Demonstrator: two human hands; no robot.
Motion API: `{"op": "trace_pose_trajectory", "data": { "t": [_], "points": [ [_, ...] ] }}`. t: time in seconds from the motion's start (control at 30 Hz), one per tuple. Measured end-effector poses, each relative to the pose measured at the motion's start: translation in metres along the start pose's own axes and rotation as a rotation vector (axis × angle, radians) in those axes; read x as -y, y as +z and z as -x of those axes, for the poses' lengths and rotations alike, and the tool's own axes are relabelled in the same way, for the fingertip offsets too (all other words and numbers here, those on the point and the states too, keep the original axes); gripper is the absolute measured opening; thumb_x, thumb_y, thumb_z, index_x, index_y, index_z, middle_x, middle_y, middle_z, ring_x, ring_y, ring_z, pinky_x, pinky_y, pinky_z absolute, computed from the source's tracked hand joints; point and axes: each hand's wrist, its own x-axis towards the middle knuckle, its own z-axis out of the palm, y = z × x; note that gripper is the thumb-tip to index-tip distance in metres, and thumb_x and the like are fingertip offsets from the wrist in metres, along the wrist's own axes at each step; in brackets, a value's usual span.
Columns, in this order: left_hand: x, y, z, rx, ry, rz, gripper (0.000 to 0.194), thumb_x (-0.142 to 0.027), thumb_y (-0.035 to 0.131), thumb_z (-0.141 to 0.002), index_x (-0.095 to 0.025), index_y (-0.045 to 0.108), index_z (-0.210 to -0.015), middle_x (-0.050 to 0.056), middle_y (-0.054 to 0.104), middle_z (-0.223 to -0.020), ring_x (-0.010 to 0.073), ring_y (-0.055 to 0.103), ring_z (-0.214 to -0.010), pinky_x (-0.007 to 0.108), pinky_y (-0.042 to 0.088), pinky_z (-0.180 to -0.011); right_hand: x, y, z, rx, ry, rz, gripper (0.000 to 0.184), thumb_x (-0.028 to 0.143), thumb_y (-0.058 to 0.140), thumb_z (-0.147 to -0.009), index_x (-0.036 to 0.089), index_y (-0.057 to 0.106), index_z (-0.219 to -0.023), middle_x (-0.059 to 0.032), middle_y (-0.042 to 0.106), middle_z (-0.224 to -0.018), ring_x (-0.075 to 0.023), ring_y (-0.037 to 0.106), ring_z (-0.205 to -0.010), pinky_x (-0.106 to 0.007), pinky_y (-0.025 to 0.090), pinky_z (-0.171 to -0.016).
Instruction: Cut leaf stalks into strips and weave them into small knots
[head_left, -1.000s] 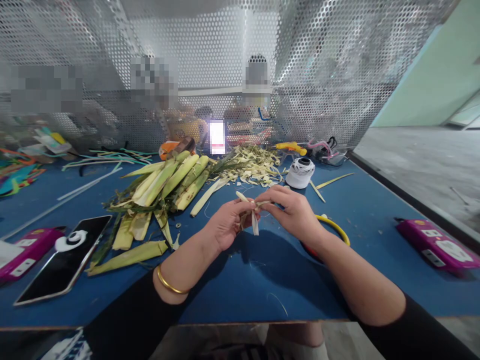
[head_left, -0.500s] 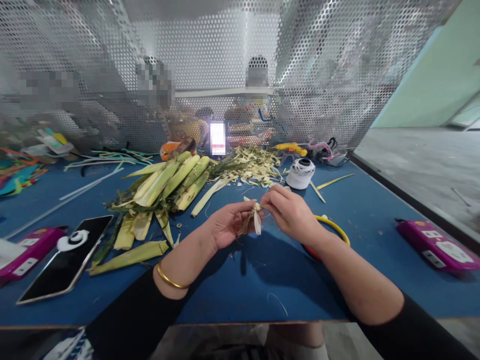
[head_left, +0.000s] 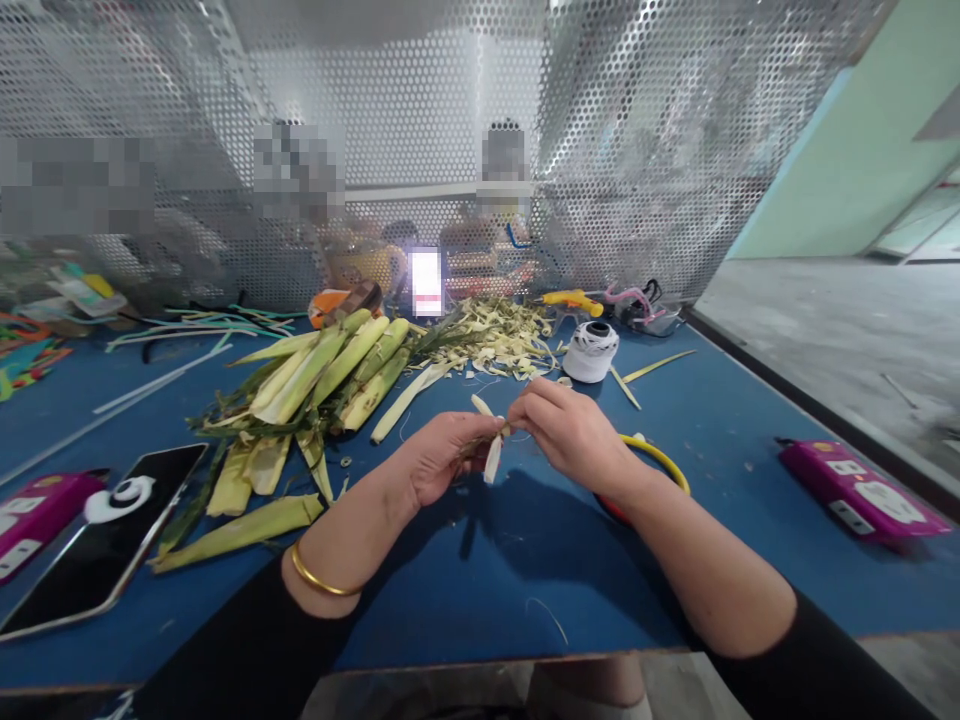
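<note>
My left hand (head_left: 442, 455), with a gold bangle at the wrist, pinches a small folded piece of corn husk (head_left: 493, 462) between thumb and fingers. A pale strip of the husk hangs down below the fingertips. Close against its upper end is my right hand (head_left: 564, 430), fingers pinched together; what lies between those fingertips is hidden. A pale husk end (head_left: 481, 404) sticks up just behind the left fingertips. Beyond the right hand stands a white spool of thread (head_left: 591, 352). A yellow and red ring (head_left: 660, 456) lies partly under the right forearm.
Corn husks (head_left: 322, 375) are heaped at left, with shredded husk (head_left: 495, 335) behind. A phone (head_left: 105, 540) and magenta box (head_left: 45, 515) lie left, another magenta box (head_left: 862, 490) right. A yellow glue gun (head_left: 574, 301) sits near the perforated metal screen (head_left: 420, 90); people show behind it.
The view has shifted slightly, so most things sit a little further left. My hands stay together at the husk; the right fingertips have closed in over its upper end.
</note>
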Motion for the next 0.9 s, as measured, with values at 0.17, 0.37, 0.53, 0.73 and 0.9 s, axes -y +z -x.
{"op": "trace_pose_trajectory", "data": {
  "t": [0.17, 0.37, 0.53, 0.73, 0.9],
  "points": [
    [-0.003, 0.007, 0.004, -0.055, 0.037, -0.052, 0.021, -0.030, 0.076, -0.060, -0.013, 0.063, -0.059, 0.001, 0.060, -0.056, 0.0103, 0.052, -0.052, 0.022, 0.041, -0.053, -0.009, -0.005, -0.002, -0.068, 0.188, -0.331, 0.013, 0.018, 0.052, -0.088, 0.019, 0.064, -0.084, -0.0029, 0.063, -0.077, -0.0140, 0.058, -0.072, -0.027, 0.046, -0.068],
    [-0.002, 0.010, 0.000, -0.210, 0.089, -0.034, 0.016, -0.024, 0.066, -0.069, -0.015, 0.062, -0.057, -0.001, 0.054, -0.051, 0.0090, 0.048, -0.049, 0.021, 0.037, -0.050, -0.043, -0.027, 0.006, -0.179, 0.589, -0.160, 0.010, 0.021, 0.059, -0.080, 0.019, 0.069, -0.083, -0.0015, 0.066, -0.075, -0.0139, 0.058, -0.066, -0.027, 0.043, -0.063],
    [0.001, 0.010, -0.002, -0.239, 0.084, -0.025, 0.022, -0.026, 0.065, -0.072, -0.016, 0.058, -0.054, -0.002, 0.051, -0.050, 0.0074, 0.044, -0.046, 0.020, 0.033, -0.046, -0.054, -0.024, 0.009, 0.393, 0.543, 0.082, 0.013, 0.011, 0.067, -0.069, 0.021, 0.072, -0.075, -0.0027, 0.067, -0.080, -0.0146, 0.058, -0.069, -0.025, 0.038, -0.062],
    [0.006, 0.007, -0.005, -0.181, 0.040, 0.031, 0.018, -0.024, 0.068, -0.069, -0.013, 0.060, -0.057, -0.001, 0.053, -0.053, 0.0075, 0.047, -0.049, 0.021, 0.037, -0.050, -0.058, -0.006, 0.011, 0.531, 0.453, 0.222, 0.011, 0.010, 0.062, -0.074, 0.017, 0.070, -0.076, -0.0082, 0.064, -0.084, -0.0170, 0.056, -0.073, -0.026, 0.034, -0.062],
    [0.007, 0.006, -0.006, -0.195, 0.017, 0.005, 0.018, -0.026, 0.065, -0.074, -0.011, 0.066, -0.064, 0.003, 0.063, -0.063, 0.0095, 0.055, -0.057, 0.021, 0.040, -0.054, -0.056, -0.003, 0.011, 0.507, 0.388, 0.244, 0.013, 0.008, 0.054, -0.078, 0.015, 0.065, -0.075, -0.0103, 0.062, -0.084, -0.0187, 0.055, -0.078, -0.027, 0.035, -0.066]
  ]
}}
